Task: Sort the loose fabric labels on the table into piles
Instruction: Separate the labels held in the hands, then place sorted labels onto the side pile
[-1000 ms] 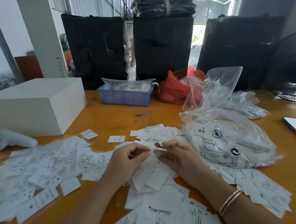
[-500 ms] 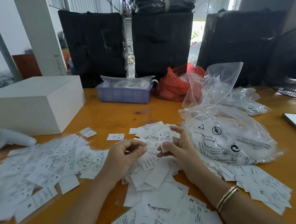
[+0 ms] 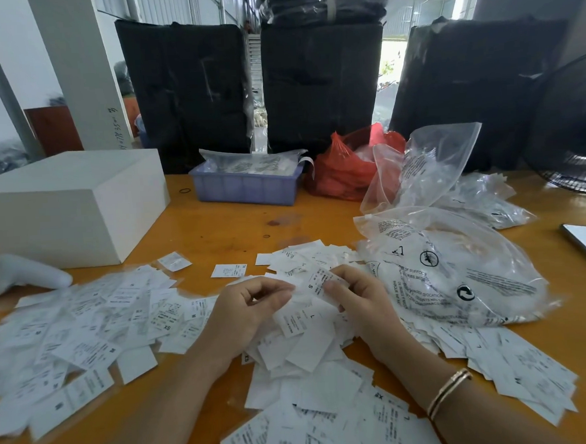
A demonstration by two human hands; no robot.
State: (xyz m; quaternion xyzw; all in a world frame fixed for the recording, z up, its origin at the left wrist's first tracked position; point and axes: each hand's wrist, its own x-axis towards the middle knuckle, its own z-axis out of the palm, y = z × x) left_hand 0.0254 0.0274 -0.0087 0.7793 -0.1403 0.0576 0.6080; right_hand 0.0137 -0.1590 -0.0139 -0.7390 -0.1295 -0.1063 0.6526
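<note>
Both hands meet over loose labels (image 3: 303, 351) on the counter (image 3: 217, 233). The right hand (image 3: 361, 303) pinches an "S" label (image 3: 317, 282). The left hand (image 3: 245, 314) has its fingers curled on the label's edge.

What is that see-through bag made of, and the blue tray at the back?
The see-through bag looks like thin glossy plastic film: it crinkles, shines, and shows white contents through its printed skin. The blue tray looks like stiff moulded plastic with a dull finish; its ribbed walls hold their shape.
</note>
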